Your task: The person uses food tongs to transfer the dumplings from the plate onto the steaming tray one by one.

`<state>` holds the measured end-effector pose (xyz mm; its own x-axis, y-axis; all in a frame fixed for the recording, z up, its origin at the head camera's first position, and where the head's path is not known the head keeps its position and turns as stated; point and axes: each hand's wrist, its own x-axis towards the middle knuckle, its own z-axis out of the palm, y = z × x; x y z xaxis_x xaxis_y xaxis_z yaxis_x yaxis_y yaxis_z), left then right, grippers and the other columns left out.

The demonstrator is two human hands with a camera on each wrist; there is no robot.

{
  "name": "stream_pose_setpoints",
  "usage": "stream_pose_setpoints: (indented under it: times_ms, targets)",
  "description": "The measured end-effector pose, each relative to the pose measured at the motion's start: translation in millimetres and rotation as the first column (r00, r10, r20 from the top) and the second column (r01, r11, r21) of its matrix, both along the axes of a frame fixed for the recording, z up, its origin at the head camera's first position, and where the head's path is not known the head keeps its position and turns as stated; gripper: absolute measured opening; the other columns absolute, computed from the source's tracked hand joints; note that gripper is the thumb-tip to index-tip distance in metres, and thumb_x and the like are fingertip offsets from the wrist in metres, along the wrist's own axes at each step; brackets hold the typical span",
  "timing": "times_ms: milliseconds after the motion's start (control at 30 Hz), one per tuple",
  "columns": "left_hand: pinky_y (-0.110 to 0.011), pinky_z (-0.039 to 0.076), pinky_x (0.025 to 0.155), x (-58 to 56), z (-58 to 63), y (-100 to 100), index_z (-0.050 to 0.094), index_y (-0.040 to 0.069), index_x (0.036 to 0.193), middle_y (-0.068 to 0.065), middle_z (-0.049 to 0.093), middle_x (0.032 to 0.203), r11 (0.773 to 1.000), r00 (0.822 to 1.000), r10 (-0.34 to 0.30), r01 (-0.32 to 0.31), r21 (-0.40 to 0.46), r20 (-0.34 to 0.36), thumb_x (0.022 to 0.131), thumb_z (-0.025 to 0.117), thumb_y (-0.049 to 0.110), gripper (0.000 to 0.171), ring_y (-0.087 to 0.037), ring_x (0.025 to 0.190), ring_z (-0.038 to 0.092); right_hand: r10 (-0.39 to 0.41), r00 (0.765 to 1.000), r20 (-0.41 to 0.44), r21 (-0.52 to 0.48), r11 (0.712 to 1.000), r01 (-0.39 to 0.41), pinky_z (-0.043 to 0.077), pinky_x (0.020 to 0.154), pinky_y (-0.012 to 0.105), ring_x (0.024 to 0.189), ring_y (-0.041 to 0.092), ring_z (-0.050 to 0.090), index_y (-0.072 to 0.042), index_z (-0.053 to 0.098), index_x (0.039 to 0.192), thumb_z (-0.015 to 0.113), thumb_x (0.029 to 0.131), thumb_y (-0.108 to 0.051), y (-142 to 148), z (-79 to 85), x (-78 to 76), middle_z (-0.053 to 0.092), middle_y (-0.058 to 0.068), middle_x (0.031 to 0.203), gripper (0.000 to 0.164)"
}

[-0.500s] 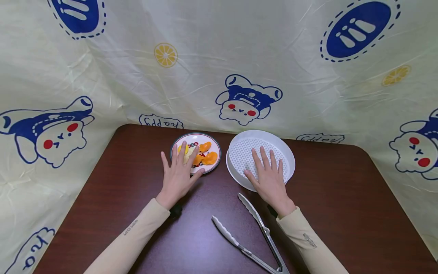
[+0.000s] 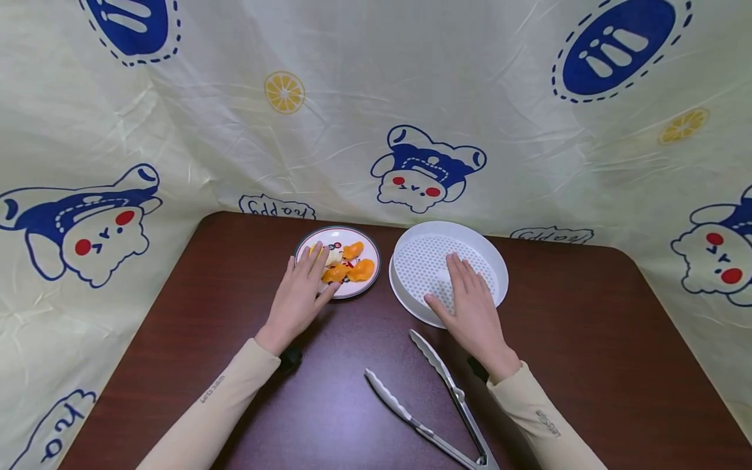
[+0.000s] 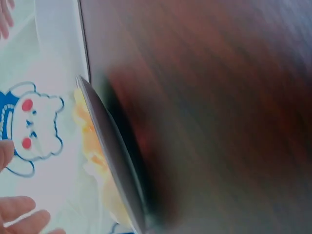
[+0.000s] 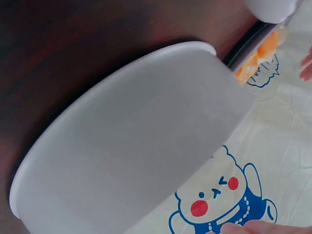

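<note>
My left hand, fingers straight, hovers over the left side of a round plate and hides part of it. On that plate lie several orange dumpling-shaped pieces and a pale one; a yellow one is mostly covered by the hand. Above the near right part of a white perforated round basket is my right hand, its fingers extended and holding nothing. The right wrist view shows the basket's smooth side wall from close by, with fingertips beyond it.
Metal tongs lie spread between the forearms, their tips pointing away from me. A white rim shows beneath the basket. Behind the dark wooden table hangs a pale printed cloth.
Both hands have drawn their spread fingers closer together. The left hand has shifted slightly left and toward me, the right hand slightly right. Plate, basket and tongs lie as before.
</note>
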<state>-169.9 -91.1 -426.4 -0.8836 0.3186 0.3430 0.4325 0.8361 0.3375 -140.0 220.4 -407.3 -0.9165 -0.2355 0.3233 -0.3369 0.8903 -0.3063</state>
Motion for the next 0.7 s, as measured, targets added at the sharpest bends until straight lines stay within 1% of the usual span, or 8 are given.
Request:
stream_pose_setpoints:
  times_ms: [67, 133, 233, 333, 433, 567, 700]
  targets:
    - [-0.05, 0.023, 0.112, -2.2, -1.1, -5.2, 0.037, -0.003, 0.144, -0.02, 0.037, 0.147, 0.997, 1.0, -0.008, 0.008, 0.073, 0.002, 0.094, 0.063, 0.025, 0.063, -0.036, 0.133, 0.036, 0.007, 1.0, -0.012, -0.029, 1.0, -0.007, 0.023, 0.11, 0.054, 0.136, 0.039, 0.028, 0.005, 0.028, 0.147, 0.065, 0.088, -0.04, 1.3, 1.0, 2.6, 0.032, 0.022, 0.149, 0.083]
    - [-0.048, 0.03, 0.109, -4.7, -2.6, -10.1, 0.039, -0.004, 0.143, -0.021, 0.041, 0.144, 0.988, 1.0, -0.007, 0.004, 0.151, 0.014, 0.092, 0.065, 0.019, 0.061, -0.035, 0.131, 0.04, 0.012, 1.0, -0.021, -0.063, 0.998, -0.013, 0.026, 0.109, 0.053, 0.133, 0.04, 0.033, 0.005, 0.03, 0.146, 0.068, 0.087, -0.038, 2.3, 2.2, 5.9, 0.034, 0.023, 0.148, 0.083]
    - [-0.045, 0.036, 0.106, -9.0, -4.5, -16.8, 0.041, -0.005, 0.141, -0.021, 0.045, 0.141, 0.963, 0.999, -0.003, -0.011, 0.269, 0.054, 0.09, 0.067, 0.013, 0.06, -0.034, 0.128, 0.044, 0.016, 1.0, -0.022, -0.113, 0.993, -0.019, 0.03, 0.106, 0.055, 0.13, 0.043, 0.037, 0.005, 0.031, 0.146, 0.071, 0.085, -0.034, 3.6, 5.2, 12.4, 0.037, 0.024, 0.145, 0.082]
    - [-0.045, 0.038, 0.104, -14.2, -6.5, -22.2, 0.042, -0.005, 0.14, -0.022, 0.047, 0.139, 0.94, 0.996, 0.003, -0.034, 0.339, 0.093, 0.09, 0.068, 0.011, 0.059, -0.033, 0.127, 0.045, 0.021, 1.0, -0.013, -0.164, 0.986, -0.023, 0.03, 0.105, 0.056, 0.129, 0.043, 0.038, 0.005, 0.033, 0.145, 0.073, 0.084, -0.031, 4.6, 8.0, 19.5, 0.039, 0.025, 0.144, 0.081]
    - [-0.045, 0.036, 0.106, -18.3, -8.6, -26.6, 0.042, -0.006, 0.14, -0.022, 0.045, 0.14, 0.93, 0.992, 0.011, -0.058, 0.363, 0.13, 0.089, 0.068, 0.01, 0.059, -0.034, 0.128, 0.044, 0.025, 1.0, -0.003, -0.199, 0.98, -0.025, 0.031, 0.105, 0.056, 0.129, 0.042, 0.037, 0.003, 0.033, 0.145, 0.073, 0.084, -0.03, 5.8, 9.3, 26.8, 0.039, 0.024, 0.144, 0.08]
    - [-0.045, 0.033, 0.108, -22.8, -13.4, -31.6, 0.042, -0.006, 0.14, -0.022, 0.042, 0.143, 0.927, 0.984, 0.022, -0.087, 0.366, 0.177, 0.09, 0.066, 0.01, 0.058, -0.035, 0.131, 0.04, 0.025, 1.0, 0.01, -0.232, 0.973, -0.022, 0.032, 0.104, 0.057, 0.13, 0.041, 0.036, 0.0, 0.034, 0.146, 0.073, 0.085, -0.028, 7.9, 9.8, 35.6, 0.039, 0.022, 0.144, 0.079]
    - [-0.046, 0.031, 0.109, -27.4, -17.6, -35.8, 0.04, -0.007, 0.141, -0.023, 0.039, 0.145, 0.922, 0.974, 0.031, -0.115, 0.37, 0.226, 0.09, 0.065, 0.01, 0.059, -0.035, 0.132, 0.038, 0.022, 0.999, 0.046, -0.261, 0.965, -0.009, 0.032, 0.104, 0.057, 0.131, 0.04, 0.036, -0.001, 0.033, 0.147, 0.075, 0.083, -0.028, 9.4, 11.5, 44.5, 0.039, 0.022, 0.145, 0.081]
